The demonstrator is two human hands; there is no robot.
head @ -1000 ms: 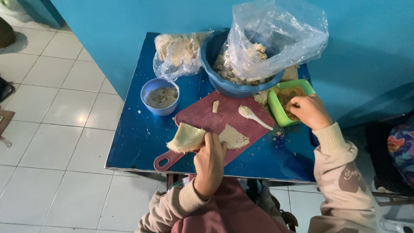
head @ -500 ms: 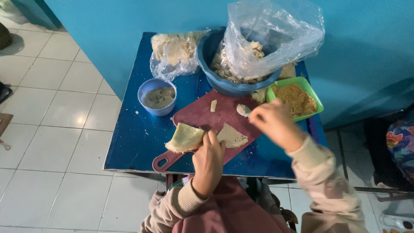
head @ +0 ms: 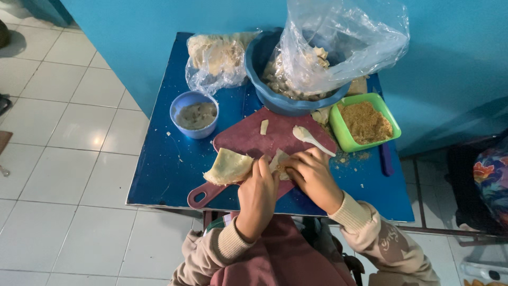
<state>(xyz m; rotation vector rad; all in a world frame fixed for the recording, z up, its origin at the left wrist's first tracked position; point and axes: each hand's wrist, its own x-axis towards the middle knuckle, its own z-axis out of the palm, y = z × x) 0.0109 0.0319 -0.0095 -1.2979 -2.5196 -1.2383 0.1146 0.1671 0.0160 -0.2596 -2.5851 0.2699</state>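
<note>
The blue desk point(head: 159, 175) is crowded from 10 to 2 o'clock by a filled plastic bag point(head: 217, 58), a blue basin point(head: 264, 79) and a green crumb tray point(head: 365, 124); open room lies only at 8 o'clock, near the front edge. On the maroon cutting board point(head: 248, 139), the right hand point(head: 312, 177) has come back from the tray, fingers pinching the small wrapper point(head: 280, 159) at centre. The left hand point(head: 257, 193) lies flat, open, beside the folded wrapper point(head: 228, 167).

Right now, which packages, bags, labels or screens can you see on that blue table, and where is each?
Clear plastic bag: standing open in the blue basin at the back, crumpled, pale pieces inside.
Small clear bag: back left beside the basin, lying crumpled, pale lumpy contents.
No labels, signs or screens in view.
</note>
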